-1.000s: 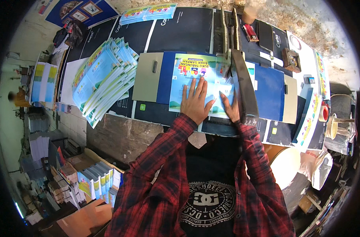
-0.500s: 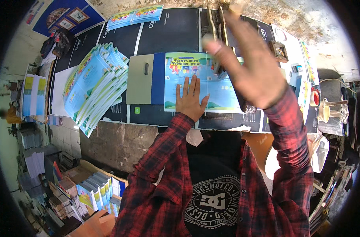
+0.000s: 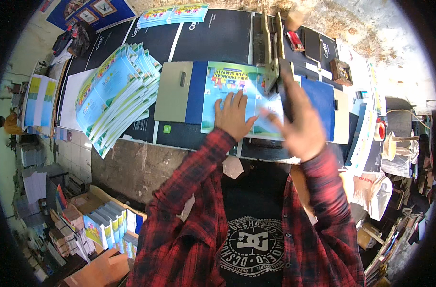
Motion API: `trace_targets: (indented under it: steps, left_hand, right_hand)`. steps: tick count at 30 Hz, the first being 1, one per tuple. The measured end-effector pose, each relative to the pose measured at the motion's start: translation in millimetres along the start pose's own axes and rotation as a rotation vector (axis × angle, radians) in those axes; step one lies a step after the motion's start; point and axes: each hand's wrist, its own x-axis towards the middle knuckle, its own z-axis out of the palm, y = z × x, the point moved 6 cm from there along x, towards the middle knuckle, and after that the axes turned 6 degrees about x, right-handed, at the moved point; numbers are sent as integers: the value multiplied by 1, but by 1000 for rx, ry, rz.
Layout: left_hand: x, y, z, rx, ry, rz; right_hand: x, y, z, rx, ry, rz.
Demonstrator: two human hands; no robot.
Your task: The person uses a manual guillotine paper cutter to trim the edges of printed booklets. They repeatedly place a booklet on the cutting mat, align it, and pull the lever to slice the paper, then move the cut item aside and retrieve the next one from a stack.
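1. Cardboard boxes (image 3: 100,217) on the floor at lower left, packed with upright blue and green booklets; well below the worktable (image 3: 213,36).
2. White plastic bag (image 3: 373,189) hangs at lower right, beside the worktable's near right corner.
3. Left hand (image 3: 233,115): flat, fingers spread, palm down on the colourful booklet cover (image 3: 227,83). It presses the cover and grips nothing.
4. Right hand (image 3: 301,122): raised above the worktable's near edge, open, fingers loosely spread, blurred. Holds nothing. It hides part of the cover's right side.
5. Booklet cover lies at the middle of the worktable, near its front edge, on the cutter's blue base (image 3: 325,103). Cover is green and blue with a yellow heading band and small cartoon figures.
6. Grey-beige panel (image 3: 172,91) with a dark handle, just left of the cover.
7. Metal cutter arm (image 3: 271,52) runs from the cover's right side toward the far edge.
8. Fanned stack of like booklets (image 3: 117,93) at the left, well apart from the left hand.
9. Another booklet pile (image 3: 172,14) at the far edge.
10. Small red item (image 3: 295,40) and brown box (image 3: 341,71) toward the far right corner.
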Motion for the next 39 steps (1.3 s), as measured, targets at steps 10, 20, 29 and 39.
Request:
trace_targets:
  steps: [10,20,29,39]
  left_hand:
    - [65,-28,-2,17,3,411]
    - [57,-60,-16,20,-4,346]
    - [50,-99,-30,92,-11,319]
    - [-13,8,-20,20,16,261]
  right_hand:
    - [-51,220,-21,397,361,543]
    - [-47,211,38,808,264,355]
    - [-46,228,71,458,125,492]
    - [-41,214,75,594,128,486]
